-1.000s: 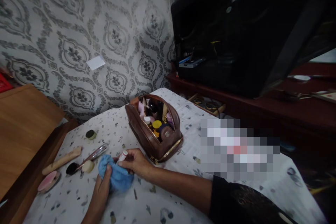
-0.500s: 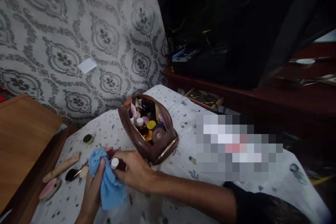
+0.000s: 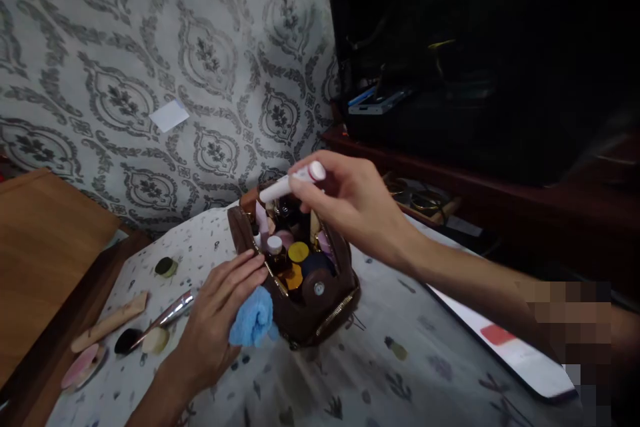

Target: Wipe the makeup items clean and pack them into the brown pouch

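Observation:
A slim white tube point(image 3: 277, 189) with a dark pink ring near one end is pinched in the fingers of my right hand point(image 3: 350, 203), above the open brown makeup bag point(image 3: 343, 317). Its kind of contents cannot be told. My left hand point(image 3: 215, 310) is closed on a bunched light blue cloth point(image 3: 253, 317), and its fingertips rest on the bag's near left rim. Inside the bag stand a white-capped bottle point(image 3: 275, 245), a round yellow lid point(image 3: 299, 252) and several other cosmetics, partly hidden by the flap and my right hand.
On the patterned white cloth at left lie a makeup brush point(image 3: 170, 312), a beige tube point(image 3: 113, 321), a pink round compact point(image 3: 83, 365) and a small green-lidded jar point(image 3: 165, 267). A lit tablet-like screen point(image 3: 520, 353) lies at right. A dark television point(image 3: 425, 27) stands behind.
My right hand has risen from beside the blue cloth to above the bag, with a white-ended item in its fingers. My left hand has moved right, onto the bag's rim, with the cloth.

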Demonstrator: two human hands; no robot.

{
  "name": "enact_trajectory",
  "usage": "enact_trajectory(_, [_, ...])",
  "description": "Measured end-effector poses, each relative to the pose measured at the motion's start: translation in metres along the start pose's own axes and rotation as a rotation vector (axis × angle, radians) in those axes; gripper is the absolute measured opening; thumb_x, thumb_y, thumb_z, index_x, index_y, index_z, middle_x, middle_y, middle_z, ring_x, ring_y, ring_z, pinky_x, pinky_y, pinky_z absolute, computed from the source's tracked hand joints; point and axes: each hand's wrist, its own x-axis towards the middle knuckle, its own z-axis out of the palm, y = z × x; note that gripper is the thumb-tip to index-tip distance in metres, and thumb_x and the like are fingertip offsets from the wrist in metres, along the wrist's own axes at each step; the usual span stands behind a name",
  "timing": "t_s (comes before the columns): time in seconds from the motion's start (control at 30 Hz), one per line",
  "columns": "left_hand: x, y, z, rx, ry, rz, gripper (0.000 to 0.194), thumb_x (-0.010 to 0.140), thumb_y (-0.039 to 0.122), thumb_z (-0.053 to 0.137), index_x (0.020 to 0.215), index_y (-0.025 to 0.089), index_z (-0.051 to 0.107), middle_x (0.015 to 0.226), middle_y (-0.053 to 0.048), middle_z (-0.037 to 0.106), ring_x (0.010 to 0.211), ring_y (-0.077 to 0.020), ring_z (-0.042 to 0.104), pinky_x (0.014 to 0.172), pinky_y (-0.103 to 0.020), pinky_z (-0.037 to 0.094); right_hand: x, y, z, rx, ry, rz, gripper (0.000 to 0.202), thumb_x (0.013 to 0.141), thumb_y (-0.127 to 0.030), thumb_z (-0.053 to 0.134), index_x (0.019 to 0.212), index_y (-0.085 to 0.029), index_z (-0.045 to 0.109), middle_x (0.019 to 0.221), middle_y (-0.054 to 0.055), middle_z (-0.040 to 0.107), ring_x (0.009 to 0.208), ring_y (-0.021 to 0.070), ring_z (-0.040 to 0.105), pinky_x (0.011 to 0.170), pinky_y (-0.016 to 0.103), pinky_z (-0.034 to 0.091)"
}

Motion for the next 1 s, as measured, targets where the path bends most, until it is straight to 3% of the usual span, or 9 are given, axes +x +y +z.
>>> enact_trajectory(0.13, [-0.015,-0.002,0.005,0.156,0.033,-0.001,0.051,0.099,0.038,0.038,0.147,0.020,0.041,0.135,-0.016,0.061,0.133,-0.0305,0.050,0.107,-0.047,0.041,0.056,0.023,0.035,-0.366,-0.199,-0.034,0.015,0.088,-0.022,0.053,0.089,-0.014,0.066,0.076,0.001,0.063,0.073,0.0139,0.058,0.069,0.026,0.043])
enact_trajectory(0.27, [-0.024,-0.003,0.013,0.177,0.083,-0.013,0.050,0.099,0.024,0.034,0.148,0.018,0.041,0.133,-0.015,0.063,0.132,-0.0287,0.050,0.105,-0.047,0.044,0.080,0.034,0.070,-0.585,-0.408,-0.006,0.020,0.087,-0.020,0.053,0.104,-0.016,0.063,0.091,0.007,0.068,0.084,0.0194,0.062,0.073,0.028,0.043])
enact_trajectory(0.37, [-0.023,-0.004,0.017,0.187,0.112,-0.011,0.048,0.100,0.022,0.033,0.147,0.017,0.042,0.132,-0.014,0.063,0.131,-0.0276,0.051,0.104,-0.045,0.046,0.086,0.039,0.085,-0.645,-0.522,0.016,0.020,0.086,-0.022,0.056,0.103,-0.016,0.065,0.093,0.008,0.069,0.088,0.0218,0.064,0.072,0.029,0.044])
enact_trajectory(0.57, [-0.023,-0.004,0.021,0.121,0.109,-0.017,0.049,0.101,0.025,0.034,0.148,0.017,0.039,0.136,-0.014,0.060,0.137,-0.0281,0.045,0.107,-0.045,0.044,0.096,0.046,0.103,-0.576,-0.616,0.054,0.013,0.079,-0.022,0.068,0.091,-0.017,0.071,0.087,0.006,0.068,0.090,0.0206,0.064,0.071,0.026,0.045])
enact_trajectory(0.83, [-0.023,-0.002,0.022,0.113,0.107,-0.032,0.049,0.099,0.020,0.034,0.148,0.016,0.039,0.138,-0.014,0.059,0.137,-0.0274,0.044,0.108,-0.045,0.043,0.098,0.050,0.110,-0.551,-0.682,0.063,0.017,0.073,-0.013,0.072,0.089,-0.014,0.074,0.089,0.008,0.071,0.091,0.0227,0.067,0.071,0.026,0.047])
enact_trajectory(1.0, [-0.022,-0.002,0.023,0.110,0.104,-0.026,0.049,0.100,0.027,0.038,0.147,0.015,0.040,0.139,-0.016,0.057,0.137,-0.0281,0.044,0.106,-0.045,0.044,0.095,0.051,0.118,-0.610,-0.750,0.107,0.028,0.069,-0.006,0.069,0.094,-0.016,0.076,0.100,0.010,0.074,0.099,0.0256,0.068,0.074,0.026,0.051])
